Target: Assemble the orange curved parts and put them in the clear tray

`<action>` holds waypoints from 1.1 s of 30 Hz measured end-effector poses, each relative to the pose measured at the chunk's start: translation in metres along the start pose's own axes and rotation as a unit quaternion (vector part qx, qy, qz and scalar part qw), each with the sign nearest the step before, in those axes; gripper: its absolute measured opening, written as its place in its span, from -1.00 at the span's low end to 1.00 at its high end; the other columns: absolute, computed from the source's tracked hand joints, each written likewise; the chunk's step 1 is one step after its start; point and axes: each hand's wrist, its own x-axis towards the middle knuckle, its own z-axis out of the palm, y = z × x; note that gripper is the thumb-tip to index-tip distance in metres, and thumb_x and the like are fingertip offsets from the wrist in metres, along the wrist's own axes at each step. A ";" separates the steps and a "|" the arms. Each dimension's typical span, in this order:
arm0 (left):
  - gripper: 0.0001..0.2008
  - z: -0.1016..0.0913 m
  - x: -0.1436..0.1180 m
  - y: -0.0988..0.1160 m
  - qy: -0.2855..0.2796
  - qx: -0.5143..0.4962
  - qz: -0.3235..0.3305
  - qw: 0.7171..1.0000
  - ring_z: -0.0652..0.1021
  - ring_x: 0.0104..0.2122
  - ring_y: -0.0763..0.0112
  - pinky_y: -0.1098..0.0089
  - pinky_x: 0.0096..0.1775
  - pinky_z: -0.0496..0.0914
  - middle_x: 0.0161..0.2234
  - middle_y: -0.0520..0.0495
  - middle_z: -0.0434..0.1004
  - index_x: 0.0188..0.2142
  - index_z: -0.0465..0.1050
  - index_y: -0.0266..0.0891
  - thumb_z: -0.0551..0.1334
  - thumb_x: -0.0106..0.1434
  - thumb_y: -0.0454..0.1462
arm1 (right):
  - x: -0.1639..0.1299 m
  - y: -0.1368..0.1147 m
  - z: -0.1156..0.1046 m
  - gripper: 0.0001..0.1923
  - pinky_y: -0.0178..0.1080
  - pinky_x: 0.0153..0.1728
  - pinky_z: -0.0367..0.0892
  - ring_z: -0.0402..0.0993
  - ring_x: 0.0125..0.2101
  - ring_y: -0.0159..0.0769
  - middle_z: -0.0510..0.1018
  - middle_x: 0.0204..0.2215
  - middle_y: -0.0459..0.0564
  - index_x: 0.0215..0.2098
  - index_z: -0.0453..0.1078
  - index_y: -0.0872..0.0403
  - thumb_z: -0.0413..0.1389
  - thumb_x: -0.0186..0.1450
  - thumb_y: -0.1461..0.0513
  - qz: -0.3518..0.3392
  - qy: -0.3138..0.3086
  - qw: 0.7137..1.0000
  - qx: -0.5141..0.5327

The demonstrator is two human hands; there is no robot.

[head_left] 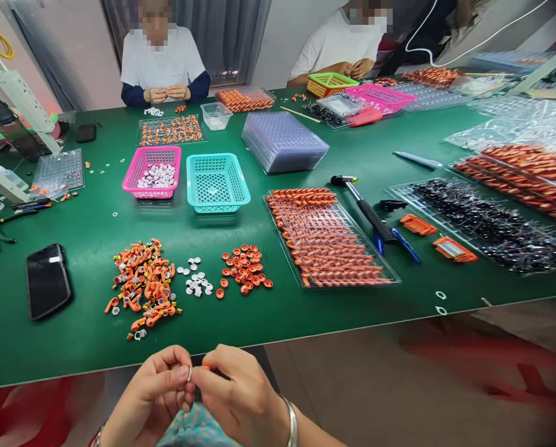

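Note:
Just off the table's front edge, my left hand (151, 392) and my right hand (245, 392) meet, both closed. My left thumb and fingers pinch a small white disc (189, 374), seen edge-on. A bit of an orange part (205, 367) shows in the pinch of my right hand; the rest is hidden by the fingers. Beyond them on the green table lie a heap of orange curved pieces (147, 279) with yellow ends, some loose white discs (198, 284) and a group of round orange caps (245, 267).
A phone (48, 280) lies at left. Behind stand a pink basket (131, 181) with white pieces and a turquoise basket (194, 202). A tray of orange parts (324, 239), a hammer (368, 211) and a tray of black parts (496, 223) are at right. Two co-workers sit opposite.

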 end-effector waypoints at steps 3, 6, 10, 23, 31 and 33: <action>-0.77 -0.001 0.001 0.000 0.002 0.002 0.002 1.000 0.46 -0.59 0.59 0.60 -0.50 0.34 -0.60 0.03 0.48 -0.47 0.52 -0.32 0.53 -0.03 -0.30 | -0.001 0.000 -0.001 -0.68 -0.29 -0.48 0.36 0.41 -0.50 -0.30 0.53 -0.44 0.01 -0.03 0.36 0.04 -0.06 0.33 0.40 0.031 -0.030 0.999 0.032; -0.79 -0.003 0.003 -0.001 0.003 0.004 0.001 1.000 0.48 -0.57 0.59 0.60 -0.48 0.35 -0.56 0.01 0.50 -0.46 0.53 -0.34 0.52 -0.01 -0.32 | -0.002 0.001 -0.001 -0.61 -0.25 -0.45 0.40 0.43 -0.44 -0.24 0.53 -0.39 0.06 0.10 0.31 0.07 -0.03 0.33 0.40 0.043 -0.029 0.998 0.042; -0.80 -0.005 0.003 -0.003 0.006 0.005 0.005 1.000 0.48 -0.57 0.59 0.59 -0.47 0.37 -0.56 0.01 0.50 -0.44 0.55 -0.36 0.51 0.00 -0.32 | -0.003 0.002 -0.001 -0.51 -0.23 -0.45 0.44 0.41 -0.41 -0.21 0.50 -0.37 0.10 0.21 0.23 0.11 -0.03 0.32 0.41 0.029 -0.041 0.998 0.037; -0.79 -0.004 0.002 -0.002 0.008 -0.002 0.003 1.000 0.48 -0.57 0.60 0.60 -0.48 0.36 -0.56 0.02 0.49 -0.46 0.52 -0.33 0.51 0.00 -0.32 | -0.002 -0.001 0.000 -0.83 -0.29 -0.47 0.37 0.37 -0.45 -0.29 0.43 -0.45 -0.01 -0.24 0.36 0.06 0.00 0.30 0.40 0.094 -0.024 0.993 0.070; -0.78 -0.004 0.002 -0.005 -0.009 0.027 0.005 1.000 0.46 -0.58 0.57 0.57 -0.50 0.34 -0.58 0.00 0.50 -0.46 0.53 -0.33 0.52 -0.01 -0.29 | 0.003 0.003 0.001 -0.79 -0.18 -0.20 0.48 0.47 -0.21 -0.21 0.51 -0.27 0.08 -0.27 0.28 0.04 0.00 0.23 0.45 0.018 0.005 0.996 0.090; -0.78 -0.002 0.001 -0.006 -0.012 0.038 0.009 0.999 0.47 -0.58 0.55 0.55 -0.48 0.34 -0.57 -0.01 0.51 -0.46 0.53 -0.34 0.52 -0.01 -0.29 | 0.004 0.003 0.000 -0.76 -0.21 -0.26 0.48 0.47 -0.29 -0.24 0.52 -0.35 0.04 -0.25 0.27 0.03 -0.02 0.22 0.46 0.003 0.007 0.996 0.090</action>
